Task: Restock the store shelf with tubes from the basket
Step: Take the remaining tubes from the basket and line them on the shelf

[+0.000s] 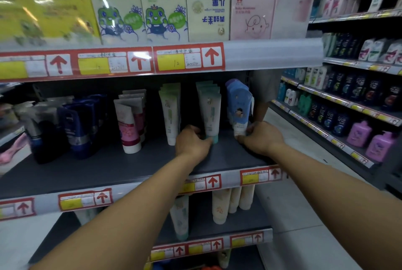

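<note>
Facing a store aisle: dark grey shelf (121, 167) at chest height, red-and-yellow price strip (139, 193) along its front edge, boxed goods above, more bottles on racks to the right. Rows of upright tubes standing cap-down across the shelf. Both forearms stretched forward and up onto the shelf. Left hand (192, 142) curled round the teal cap end of a white-green tube (210, 115), front of its row. Right hand (262, 137) pinching the base of a blue tube (238, 104), just beside to the right, tilted slightly.
</note>
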The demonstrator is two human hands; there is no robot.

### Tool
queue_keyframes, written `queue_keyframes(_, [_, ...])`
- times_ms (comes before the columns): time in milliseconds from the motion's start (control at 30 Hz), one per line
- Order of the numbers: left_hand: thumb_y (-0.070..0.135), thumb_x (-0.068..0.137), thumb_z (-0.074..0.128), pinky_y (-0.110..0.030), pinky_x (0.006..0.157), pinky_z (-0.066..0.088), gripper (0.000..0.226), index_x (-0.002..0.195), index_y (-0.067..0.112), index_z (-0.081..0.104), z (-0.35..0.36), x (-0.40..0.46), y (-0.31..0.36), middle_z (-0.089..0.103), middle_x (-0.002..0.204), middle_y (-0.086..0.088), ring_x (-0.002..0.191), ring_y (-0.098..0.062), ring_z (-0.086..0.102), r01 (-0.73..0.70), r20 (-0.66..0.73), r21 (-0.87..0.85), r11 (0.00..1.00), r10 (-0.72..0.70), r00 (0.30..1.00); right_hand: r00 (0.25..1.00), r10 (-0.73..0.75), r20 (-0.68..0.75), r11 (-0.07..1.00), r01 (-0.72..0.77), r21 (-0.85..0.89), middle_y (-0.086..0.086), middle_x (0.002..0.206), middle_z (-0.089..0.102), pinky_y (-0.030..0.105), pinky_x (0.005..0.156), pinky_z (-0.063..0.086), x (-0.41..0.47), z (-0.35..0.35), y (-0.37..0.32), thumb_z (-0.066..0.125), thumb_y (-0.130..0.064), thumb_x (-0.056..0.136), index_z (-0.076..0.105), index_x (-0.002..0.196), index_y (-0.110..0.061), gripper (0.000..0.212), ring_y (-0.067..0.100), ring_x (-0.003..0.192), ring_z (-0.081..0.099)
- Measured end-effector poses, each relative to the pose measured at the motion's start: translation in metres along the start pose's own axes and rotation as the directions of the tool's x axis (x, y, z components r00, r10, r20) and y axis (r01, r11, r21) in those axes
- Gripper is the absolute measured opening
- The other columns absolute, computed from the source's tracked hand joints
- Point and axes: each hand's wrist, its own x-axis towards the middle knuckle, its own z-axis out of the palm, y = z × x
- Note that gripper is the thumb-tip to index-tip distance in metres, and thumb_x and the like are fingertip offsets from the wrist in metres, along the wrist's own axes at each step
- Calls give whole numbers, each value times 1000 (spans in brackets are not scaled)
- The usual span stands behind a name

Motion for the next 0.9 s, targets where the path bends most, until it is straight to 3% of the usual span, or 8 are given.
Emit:
queue_keyframes(100, [28, 88, 81, -21, 87, 43, 51, 131, 13, 60, -12, -9, 1, 66, 123, -3, 109, -17, 62, -37, 66, 20, 999, 36, 997, 1000, -6, 25, 999, 8, -46, 1, 89, 66, 31, 66, 47, -11, -9, -10, 65, -57, 87, 65, 96, -21, 37, 21, 83, 64])
queue_keyframes(233, [22, 89, 76, -22, 90, 46, 30, 118, 20, 64, -30, -26, -2, 66, 112, 4, 102, -12, 61, -102, 79, 39, 994, 99, 992, 999, -18, -29, 1000, 17, -21, -1, 74, 55, 29, 55, 39, -36, -12, -21, 62, -40, 91, 55, 79, -20, 24, 16, 65, 53])
queue_keyframes(367, [20, 85, 71, -32, 95, 55, 22, 104, 28, 64, -60, -42, -10, 68, 101, 8, 100, -17, 67, -130, 35, 52, 990, 128, 991, 995, -76, -62, 997, 74, -32, 3, 80, 57, 33, 62, 49, -62, -10, -35, 56, -31, 88, 62, 82, -15, 18, 25, 75, 59])
queue_keyframes(467, [21, 84, 69, -28, 86, 53, 20, 101, 28, 64, -88, -54, -20, 69, 95, 11, 96, -17, 66, -141, -2, 75, 987, 142, 990, 988, -142, -63, 989, 140, -36, 3, 76, 56, 35, 61, 49, -79, -8, -57, 54, -30, 86, 54, 75, -18, 17, 28, 76, 60])
queue_keyframes(567, [21, 88, 69, -25, 78, 46, 18, 104, 26, 64, -117, -64, -34, 67, 92, 12, 93, -16, 64, -133, -31, 86, 987, 136, 990, 974, -218, -61, 976, 216, -31, 5, 85, 61, 37, 66, 53, -94, -6, -86, 55, -32, 87, 60, 87, -17, 16, 31, 86, 63])
queue_keyframes(667, [21, 87, 70, -28, 82, 49, 18, 103, 29, 65, -146, -72, -46, 67, 91, 11, 94, -18, 64, -89, -78, 109, 990, 98, 992, 959, -275, -66, 961, 272, -48, 10, 103, 66, 37, 72, 52, -111, -1, -119, 57, -30, 89, 66, 100, -13, 22, 32, 96, 63])
queue_keyframes(767, [25, 85, 70, -31, 84, 53, 10, 89, 30, 62, -174, -80, -60, 69, 90, 9, 94, -22, 66, -60, -129, 125, 990, 76, 989, 947, -316, -53, 948, 313, -51, 11, 110, 67, 38, 74, 53, -125, 6, -151, 56, -31, 90, 67, 109, -14, 27, 34, 100, 64])
queue_keyframes(900, [24, 86, 69, -35, 87, 55, 10, 89, 30, 62, -211, -88, -80, 69, 88, 10, 93, -23, 67, -45, -172, 126, 991, 67, 983, 920, -390, -36, 920, 388, -54, 12, 111, 69, 38, 76, 55, -140, 19, -194, 57, -30, 89, 70, 107, -14, 27, 34, 100, 65])
